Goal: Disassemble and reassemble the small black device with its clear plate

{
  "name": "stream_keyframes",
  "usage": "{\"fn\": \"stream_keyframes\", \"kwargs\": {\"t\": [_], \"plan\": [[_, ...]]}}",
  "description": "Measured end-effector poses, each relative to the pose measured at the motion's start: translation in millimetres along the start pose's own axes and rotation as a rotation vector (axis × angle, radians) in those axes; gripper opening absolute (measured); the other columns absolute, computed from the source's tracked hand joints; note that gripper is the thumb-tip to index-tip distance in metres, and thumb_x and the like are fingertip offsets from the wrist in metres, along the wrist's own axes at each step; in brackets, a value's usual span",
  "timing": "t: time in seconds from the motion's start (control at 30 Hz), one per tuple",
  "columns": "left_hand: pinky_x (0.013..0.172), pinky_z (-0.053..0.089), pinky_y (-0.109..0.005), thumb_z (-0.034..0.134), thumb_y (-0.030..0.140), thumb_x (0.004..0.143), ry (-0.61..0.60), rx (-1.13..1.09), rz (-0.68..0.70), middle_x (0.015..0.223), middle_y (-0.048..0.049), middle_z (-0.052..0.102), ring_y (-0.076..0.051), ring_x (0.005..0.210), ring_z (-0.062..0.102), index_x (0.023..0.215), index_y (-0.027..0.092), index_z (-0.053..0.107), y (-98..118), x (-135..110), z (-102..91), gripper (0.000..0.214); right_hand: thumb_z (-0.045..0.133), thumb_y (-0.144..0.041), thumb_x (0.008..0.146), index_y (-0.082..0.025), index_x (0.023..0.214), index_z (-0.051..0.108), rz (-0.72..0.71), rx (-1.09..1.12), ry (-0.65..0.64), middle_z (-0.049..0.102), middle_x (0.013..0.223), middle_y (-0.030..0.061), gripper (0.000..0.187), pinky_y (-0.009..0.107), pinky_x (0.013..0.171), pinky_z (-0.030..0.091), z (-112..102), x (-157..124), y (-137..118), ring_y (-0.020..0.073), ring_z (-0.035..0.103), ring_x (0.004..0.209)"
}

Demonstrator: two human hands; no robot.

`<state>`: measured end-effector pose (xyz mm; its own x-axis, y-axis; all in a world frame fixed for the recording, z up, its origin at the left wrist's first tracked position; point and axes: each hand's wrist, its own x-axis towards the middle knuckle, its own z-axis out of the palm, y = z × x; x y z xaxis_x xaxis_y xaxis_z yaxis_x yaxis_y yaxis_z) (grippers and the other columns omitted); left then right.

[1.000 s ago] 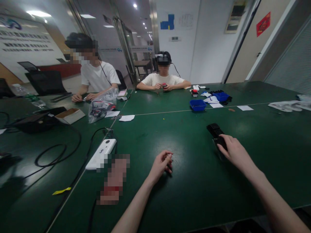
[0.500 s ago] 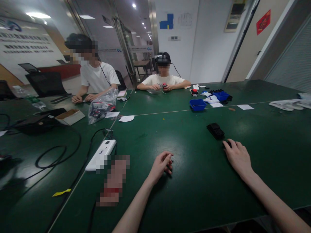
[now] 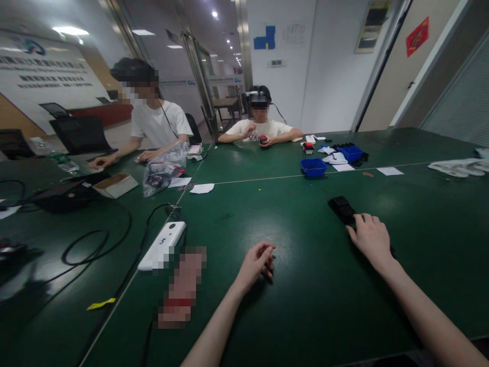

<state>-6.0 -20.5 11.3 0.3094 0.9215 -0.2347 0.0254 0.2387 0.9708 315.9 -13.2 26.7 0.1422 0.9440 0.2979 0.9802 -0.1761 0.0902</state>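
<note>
My left hand point(image 3: 256, 265) rests on its side on the green table point(image 3: 298, 306). Its fingers are loosely curled and slightly apart, with nothing visible in them. To the right, my right hand point(image 3: 370, 237) is palm down, its fingers bent at the near end of a flat black pouch-like item point(image 3: 343, 209). A small dark piece shows beside the wrist, so the hand seems closed over something dark. The palm and fingertips hide what that is.
A white power bank point(image 3: 162, 244) marked 5 lies left with black cables. Beyond it are a clear plastic bag point(image 3: 164, 171) and an open box point(image 3: 116, 185). A blue tray point(image 3: 313, 167) and white gloves point(image 3: 458, 167) lie farther back. Two people point(image 3: 160, 122) sit across.
My right hand has shifted slightly back and turned, its fingers now reaching the black item's near end. My left hand stays put. The person opposite has raised one hand.
</note>
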Motion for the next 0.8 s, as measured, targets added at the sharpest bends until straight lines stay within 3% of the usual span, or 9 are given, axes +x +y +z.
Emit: {"fn": "stream_keyframes", "kwargs": {"t": [0.27, 0.4, 0.6, 0.8], "plan": [[0.041, 0.047, -0.019, 0.057, 0.047, 0.076, -0.019, 0.032, 0.010, 0.065, 0.0016, 0.049, -0.010, 0.053, 0.054, 0.093, 0.013, 0.056, -1.3, 1.0, -0.2, 0.038, 0.043, -0.035, 0.086, -0.003, 0.123, 0.044, 0.051, 0.033, -0.009, 0.055, 0.113, 0.0261, 0.050, 0.043, 0.077, 0.047, 0.8, 22.8, -1.2, 0.0335, 0.057, 0.098], [0.041, 0.047, -0.018, 0.056, 0.045, 0.077, -0.017, 0.041, 0.005, 0.066, 0.0015, 0.049, -0.009, 0.053, 0.054, 0.094, 0.013, 0.056, -2.5, 1.6, -0.5, 0.036, 0.042, -0.035, 0.087, 0.004, 0.126, 0.040, 0.105, 0.016, -0.077, 0.059, 0.103, 0.0308, 0.055, 0.044, 0.072, 0.046, 5.4, 39.2, -9.8, 0.0368, 0.060, 0.092], [0.041, 0.047, -0.019, 0.058, 0.048, 0.075, -0.001, 0.019, 0.008, 0.066, 0.0013, 0.049, -0.009, 0.052, 0.054, 0.092, 0.013, 0.056, -5.6, 3.3, -0.4, 0.039, 0.039, -0.026, 0.088, 0.008, 0.122, 0.044, 0.137, -0.005, -0.095, 0.060, 0.099, 0.0318, 0.048, 0.043, 0.072, 0.044, 10.0, 44.0, -19.3, 0.0366, 0.060, 0.091], [0.040, 0.046, -0.018, 0.058, 0.049, 0.074, -0.006, 0.013, 0.004, 0.064, 0.0021, 0.049, -0.009, 0.052, 0.053, 0.091, 0.014, 0.056, -6.1, 4.1, -0.6, 0.039, 0.035, -0.033, 0.089, 0.009, 0.127, 0.037, 0.194, 0.316, -0.032, 0.051, 0.111, 0.0360, 0.057, 0.051, 0.084, 0.038, -10.2, 39.0, -31.6, 0.0422, 0.049, 0.105]]}}
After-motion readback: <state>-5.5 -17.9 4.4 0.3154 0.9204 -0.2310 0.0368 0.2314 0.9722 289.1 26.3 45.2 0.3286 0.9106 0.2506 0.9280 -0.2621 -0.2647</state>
